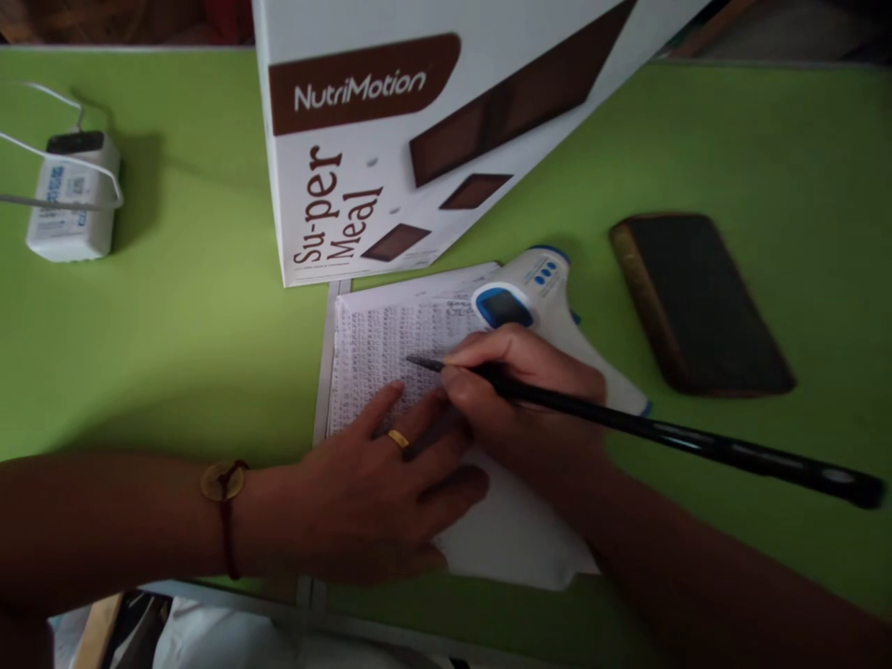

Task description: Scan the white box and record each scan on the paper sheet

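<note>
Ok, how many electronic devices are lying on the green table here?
3. A white adapter with cables sits far left, a white-and-blue thermometer gun lies just behind the right hand, and a dark phone lies to the right. The large box may hide others.

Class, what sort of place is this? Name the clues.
Probably a desk used for record keeping: a written sheet under a pen, an infrared thermometer and a phone beside it.

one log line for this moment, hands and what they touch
right hand: grips long black pen, tip on handwritten white paper sheet | left hand: flat on sheet | white-and-blue handheld thermometer: beside right hand
</note>
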The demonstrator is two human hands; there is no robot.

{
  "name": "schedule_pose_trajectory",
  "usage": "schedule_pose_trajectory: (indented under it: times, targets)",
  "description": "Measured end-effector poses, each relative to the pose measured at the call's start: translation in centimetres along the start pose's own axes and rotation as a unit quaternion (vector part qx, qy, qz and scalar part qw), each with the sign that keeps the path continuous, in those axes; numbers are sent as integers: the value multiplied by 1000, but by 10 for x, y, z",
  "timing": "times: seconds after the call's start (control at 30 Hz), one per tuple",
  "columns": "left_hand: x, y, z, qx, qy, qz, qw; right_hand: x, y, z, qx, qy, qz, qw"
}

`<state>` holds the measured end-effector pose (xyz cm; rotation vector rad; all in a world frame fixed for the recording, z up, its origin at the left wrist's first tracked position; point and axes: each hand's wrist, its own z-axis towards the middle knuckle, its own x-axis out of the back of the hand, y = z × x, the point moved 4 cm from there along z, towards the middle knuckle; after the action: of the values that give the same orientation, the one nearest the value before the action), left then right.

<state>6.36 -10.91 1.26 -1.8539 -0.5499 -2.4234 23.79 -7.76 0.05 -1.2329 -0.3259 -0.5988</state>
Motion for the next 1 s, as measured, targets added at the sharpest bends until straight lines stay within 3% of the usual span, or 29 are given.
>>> schedule_pose_trajectory:
  times: [0.2,0.5,0.67,0.83,1.0]
  targets:
    - [-1,0,0,1,-8,1,1000,-3,0,5,38,11,28,999]
    - [-2,0,0,-1,-5,7,1000,3,-1,9,13,7,25,1000]
    - [0,0,1,-5,-13,13,1000,2,-2,8,41,33,32,998]
    - [-1,0,0,-4,-7,14,1000,1,4,7,33,-5,17,999]
    - [-2,-1,-2,-7,-1,6,1000,0,5,5,19,19,29,999]
